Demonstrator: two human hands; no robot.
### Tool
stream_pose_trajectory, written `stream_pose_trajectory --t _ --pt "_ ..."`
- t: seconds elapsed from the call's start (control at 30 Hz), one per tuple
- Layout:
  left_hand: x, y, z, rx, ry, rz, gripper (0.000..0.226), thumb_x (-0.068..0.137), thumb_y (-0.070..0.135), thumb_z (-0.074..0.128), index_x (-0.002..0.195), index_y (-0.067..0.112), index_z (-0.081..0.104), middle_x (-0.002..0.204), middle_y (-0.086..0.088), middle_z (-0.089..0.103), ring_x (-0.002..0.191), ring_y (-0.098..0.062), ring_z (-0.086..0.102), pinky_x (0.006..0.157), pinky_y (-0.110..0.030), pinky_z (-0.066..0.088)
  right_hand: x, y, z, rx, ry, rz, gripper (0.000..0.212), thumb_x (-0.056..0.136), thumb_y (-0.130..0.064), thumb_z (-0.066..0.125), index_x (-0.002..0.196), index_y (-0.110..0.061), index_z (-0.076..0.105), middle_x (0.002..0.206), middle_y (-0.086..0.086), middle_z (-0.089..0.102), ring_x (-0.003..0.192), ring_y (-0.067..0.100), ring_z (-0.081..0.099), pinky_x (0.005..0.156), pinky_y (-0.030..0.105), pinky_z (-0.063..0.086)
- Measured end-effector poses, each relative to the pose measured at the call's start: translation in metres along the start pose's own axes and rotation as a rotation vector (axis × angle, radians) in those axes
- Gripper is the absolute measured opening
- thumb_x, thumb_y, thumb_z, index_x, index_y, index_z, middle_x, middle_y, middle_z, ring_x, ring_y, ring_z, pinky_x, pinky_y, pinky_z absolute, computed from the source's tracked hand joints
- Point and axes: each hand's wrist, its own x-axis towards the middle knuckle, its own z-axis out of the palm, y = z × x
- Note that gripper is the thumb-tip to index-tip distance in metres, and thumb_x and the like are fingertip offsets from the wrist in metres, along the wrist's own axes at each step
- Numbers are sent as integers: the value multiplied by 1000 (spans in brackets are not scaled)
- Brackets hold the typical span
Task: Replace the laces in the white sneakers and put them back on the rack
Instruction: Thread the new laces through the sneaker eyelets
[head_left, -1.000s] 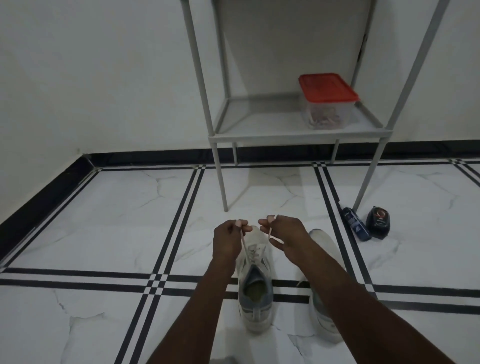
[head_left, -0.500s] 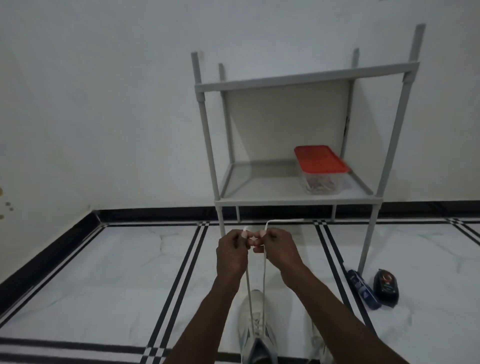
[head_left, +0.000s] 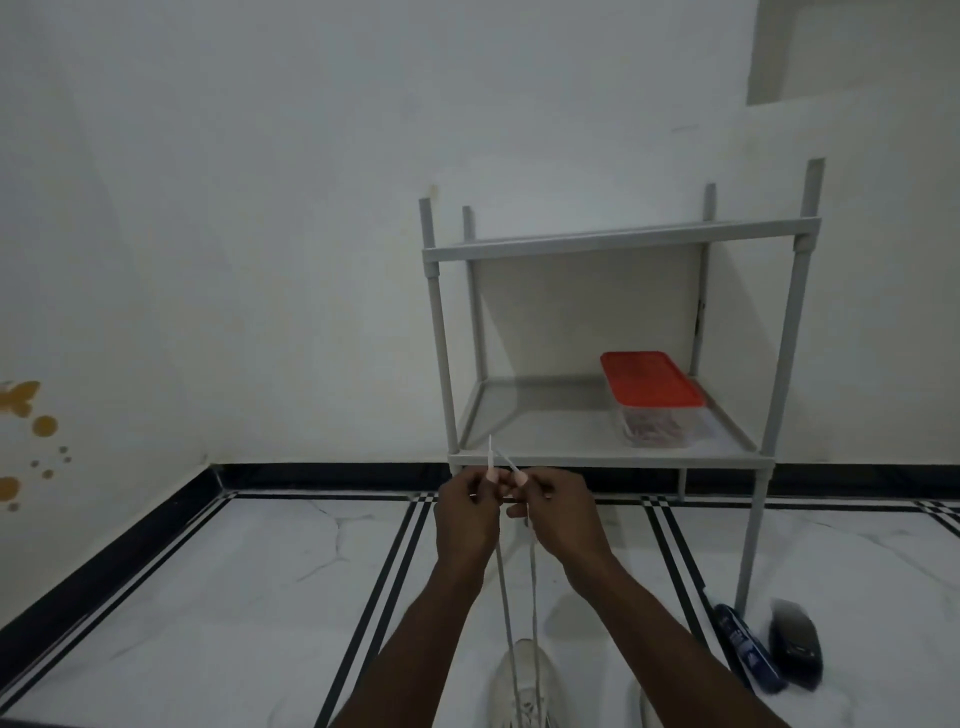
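A white sneaker (head_left: 522, 686) stands on the floor at the bottom edge, toe pointing away from me. Two strands of its white lace (head_left: 503, 587) run straight up from it to my hands. My left hand (head_left: 465, 519) pinches one lace end, and my right hand (head_left: 563, 514) pinches the other; both tips stick up just above my fingers. The hands are held close together in front of the grey rack (head_left: 618, 457). Only a sliver of the second sneaker (head_left: 649, 709) shows beside my right forearm.
A clear box with a red lid (head_left: 652, 397) sits on the rack's lower shelf. A blue tube (head_left: 740, 647) and a dark round object (head_left: 795, 642) lie on the floor by the rack's right front leg. White walls meet the marble floor at a black skirting.
My hands have risen from just above the sneaker, drawing both lace strands up long and taut. The view has tilted upward, so the rack's top shelf now shows.
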Motion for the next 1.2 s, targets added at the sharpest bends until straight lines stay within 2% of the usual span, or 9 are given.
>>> stream_pose_trajectory --t 0.2,0.33,0.4,0.57,0.67,0.77,0.8,0.93,1.2 --pt "-3 12 -1 -61 10 15 16 98 17 62 100 19 77 87 6 77 83 -1 70 81 -27 56 1 -14 -6 89 51 -22 13 97 -15 61 98 -12 73 86 2 76 75 8 74 63 14 53" --pt "-4 15 -1 -132 31 -3 12 97 17 65 102 20 76 89 6 76 85 -4 71 82 -29 58 3 -14 -3 140 76 12 10 95 -16 64 95 -14 73 83 2 76 77 12 74 74 27 60" --pt "-4 19 -1 -150 31 7 12 97 23 65 101 20 76 88 4 76 84 -7 72 80 -30 58 5 -15 -3 140 89 8 10 95 -18 64 95 -15 73 82 2 76 76 11 74 74 29 60" --pt "-6 27 -5 -177 -10 40 12 97 24 65 99 20 76 84 3 76 82 -9 72 73 -21 56 9 -16 -3 128 88 -20 10 96 -22 64 95 -17 73 84 0 75 78 11 74 77 35 62" --pt "-7 32 -5 -228 -8 10 9 96 20 67 98 19 76 84 4 76 82 -7 72 67 -14 54 8 -17 -3 113 89 -35 11 96 -25 64 95 -19 73 85 -2 75 78 9 73 75 32 61" --pt "-9 37 -6 -282 1 -42 8 95 17 68 97 18 76 84 7 76 80 -3 71 64 -12 52 5 -21 -5 86 107 -60 11 95 -23 64 95 -18 75 84 -5 74 77 3 70 66 17 52" --pt "-9 38 -6 -298 -1 -51 8 94 17 69 97 19 76 85 7 76 81 -2 71 65 -12 53 5 -22 -5 91 111 -55 11 95 -23 65 95 -19 75 85 -6 74 78 3 69 65 16 51" --pt "-10 39 -8 -327 4 -84 9 90 19 74 99 19 77 88 7 77 84 -3 71 68 -14 53 5 -21 -6 160 101 -4 10 93 -22 67 96 -21 77 87 -6 75 84 6 71 76 27 58" --pt "-12 42 -8 -344 1 -85 10 90 25 74 100 23 77 91 10 77 88 0 70 74 -17 51 9 -24 -8 192 94 40 14 91 -24 70 101 -17 77 92 -5 76 88 8 71 76 25 58"
